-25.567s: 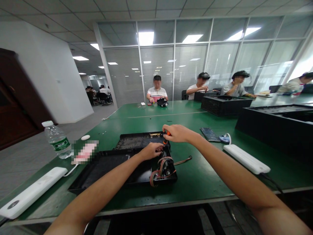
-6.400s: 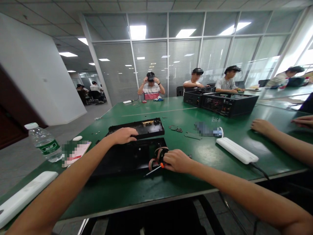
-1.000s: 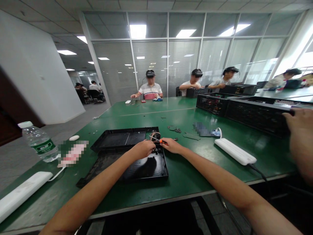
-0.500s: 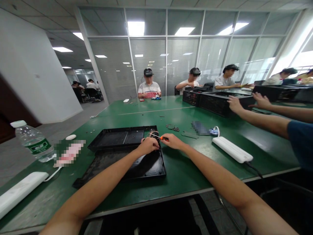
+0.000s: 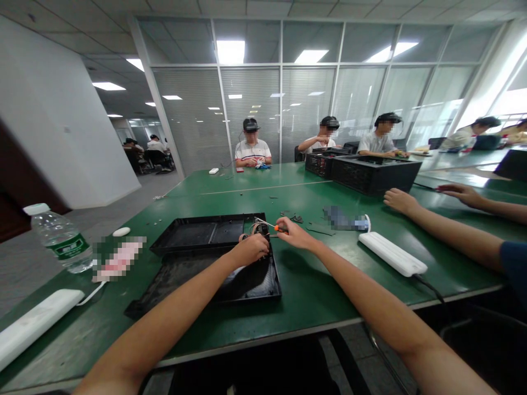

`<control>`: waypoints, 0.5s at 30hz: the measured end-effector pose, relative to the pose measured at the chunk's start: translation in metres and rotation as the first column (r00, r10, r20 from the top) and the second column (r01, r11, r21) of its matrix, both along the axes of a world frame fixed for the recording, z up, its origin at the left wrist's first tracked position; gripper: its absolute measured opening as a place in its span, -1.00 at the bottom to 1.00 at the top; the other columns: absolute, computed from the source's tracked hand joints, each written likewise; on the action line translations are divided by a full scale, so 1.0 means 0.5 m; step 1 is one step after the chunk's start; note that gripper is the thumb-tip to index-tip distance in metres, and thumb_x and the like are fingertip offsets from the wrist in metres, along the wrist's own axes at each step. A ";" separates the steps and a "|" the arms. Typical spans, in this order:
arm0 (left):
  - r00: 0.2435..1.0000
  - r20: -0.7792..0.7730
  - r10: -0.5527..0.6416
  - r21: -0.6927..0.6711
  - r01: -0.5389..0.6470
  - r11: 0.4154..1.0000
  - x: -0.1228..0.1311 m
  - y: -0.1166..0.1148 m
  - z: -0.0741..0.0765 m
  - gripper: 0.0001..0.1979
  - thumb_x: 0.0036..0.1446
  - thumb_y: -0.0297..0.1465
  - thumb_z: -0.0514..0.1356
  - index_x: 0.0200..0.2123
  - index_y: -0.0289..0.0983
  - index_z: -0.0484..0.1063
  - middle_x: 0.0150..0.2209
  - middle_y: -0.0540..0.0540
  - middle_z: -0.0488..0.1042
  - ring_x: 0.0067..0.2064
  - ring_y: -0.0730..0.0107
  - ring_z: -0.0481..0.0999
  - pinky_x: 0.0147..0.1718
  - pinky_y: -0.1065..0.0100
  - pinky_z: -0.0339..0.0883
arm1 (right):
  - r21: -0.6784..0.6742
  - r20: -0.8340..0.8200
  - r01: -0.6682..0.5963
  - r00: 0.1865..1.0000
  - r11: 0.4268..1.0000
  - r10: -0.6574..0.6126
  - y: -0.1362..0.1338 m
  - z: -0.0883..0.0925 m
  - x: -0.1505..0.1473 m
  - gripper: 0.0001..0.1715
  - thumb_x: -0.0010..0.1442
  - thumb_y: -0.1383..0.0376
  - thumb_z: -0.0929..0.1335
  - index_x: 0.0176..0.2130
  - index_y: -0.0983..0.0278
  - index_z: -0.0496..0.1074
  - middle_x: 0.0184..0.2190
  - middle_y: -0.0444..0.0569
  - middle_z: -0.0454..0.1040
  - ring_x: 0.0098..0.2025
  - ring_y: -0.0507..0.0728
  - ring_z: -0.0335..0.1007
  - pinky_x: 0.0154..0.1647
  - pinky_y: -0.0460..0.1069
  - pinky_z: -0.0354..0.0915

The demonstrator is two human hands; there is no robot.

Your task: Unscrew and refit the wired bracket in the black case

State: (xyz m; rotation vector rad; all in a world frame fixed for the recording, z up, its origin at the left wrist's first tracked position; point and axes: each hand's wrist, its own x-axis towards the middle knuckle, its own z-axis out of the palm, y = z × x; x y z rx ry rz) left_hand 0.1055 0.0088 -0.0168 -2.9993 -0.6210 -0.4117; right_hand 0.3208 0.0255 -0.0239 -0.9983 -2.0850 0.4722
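My right hand (image 5: 293,233) is closed around a screwdriver (image 5: 281,229) with an orange and black handle. Its thin shaft points left, over a bundle of thin wires (image 5: 246,237) at the right end of a black plastic casing. My left hand (image 5: 249,250) is pinched beside those wires, and its fingers hide what they grip. The casing lies as two shallow parts: a far tray (image 5: 193,230) and a nearer black panel (image 5: 181,269) under my left forearm. A small dark component (image 5: 260,228) shows by the wires, partly covered.
Small dark scraps (image 5: 294,217) lie beyond my right hand. A white power strip (image 5: 391,254) is at right, another (image 5: 39,321) at left near a water bottle (image 5: 61,238). A co-worker's hands (image 5: 401,202) rest by a black computer case (image 5: 374,174); other people sit across the table.
The screwdriver's shaft now slopes more steeply, and my right hand has risen slightly. My left hand stays by the wires. The co-worker's hands at right have come down onto the table.
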 end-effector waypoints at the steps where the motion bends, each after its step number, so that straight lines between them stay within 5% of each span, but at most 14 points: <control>1: 1.000 -0.005 -0.015 0.007 0.015 1.000 -0.001 0.000 0.001 -0.85 0.11 -0.51 0.11 -0.36 -0.30 0.49 -0.27 -0.08 0.48 -0.19 0.43 0.38 -0.12 0.40 0.20 | -0.087 -0.054 0.003 0.999 0.996 -0.008 0.000 0.007 0.009 -0.67 0.01 0.36 0.26 -0.15 0.28 0.19 -0.40 -0.14 0.32 -0.46 -0.01 0.20 -0.42 -0.09 0.16; 4: 0.999 -0.011 -0.039 0.011 0.040 0.999 -0.003 0.000 0.002 -0.84 0.11 -0.52 0.09 -0.37 -0.31 0.49 -0.29 -0.07 0.49 -0.20 0.43 0.38 -0.13 0.40 0.20 | -0.305 -0.181 -0.124 0.981 0.944 0.071 -0.004 0.038 0.047 -0.64 -0.01 0.36 0.27 -0.15 0.24 0.14 -0.46 -0.21 0.28 -0.57 -0.05 0.14 -0.54 -0.12 0.12; 7: 1.000 -0.015 -0.015 -0.011 0.015 1.000 -0.003 0.000 0.002 -0.86 0.09 -0.53 0.10 -0.38 -0.31 0.47 -0.31 -0.06 0.49 -0.20 0.43 0.39 -0.14 0.42 0.20 | -0.308 -0.273 -0.237 0.950 0.922 0.153 -0.011 0.075 0.085 -0.68 -0.01 0.25 0.32 -0.20 0.27 0.24 -0.53 -0.20 0.30 -0.56 -0.03 0.19 -0.53 -0.11 0.14; 11: 0.996 0.004 0.093 -0.050 -0.093 0.994 -0.002 -0.003 0.004 -0.89 0.06 -0.51 0.14 -0.30 -0.30 0.42 -0.29 -0.05 0.47 -0.21 0.41 0.41 -0.16 0.42 0.20 | -0.143 -0.384 0.036 0.919 0.989 -0.089 -0.027 0.098 0.087 -0.71 0.10 0.09 0.25 -0.31 0.28 0.29 -0.67 -0.22 0.24 -0.69 -0.06 0.05 -0.66 -0.12 0.01; 15: 0.986 0.053 0.158 -0.124 -0.150 0.981 0.000 -0.011 0.006 -0.69 0.03 -0.51 0.15 -0.11 -0.27 0.27 -0.30 -0.02 0.46 -0.24 0.42 0.43 -0.22 0.42 0.21 | 0.167 -0.290 0.253 0.936 0.953 -0.198 -0.051 0.090 0.037 -0.72 0.11 0.15 0.23 -0.50 0.28 0.27 -0.65 -0.16 0.25 -0.60 -0.03 0.12 -0.56 -0.12 0.06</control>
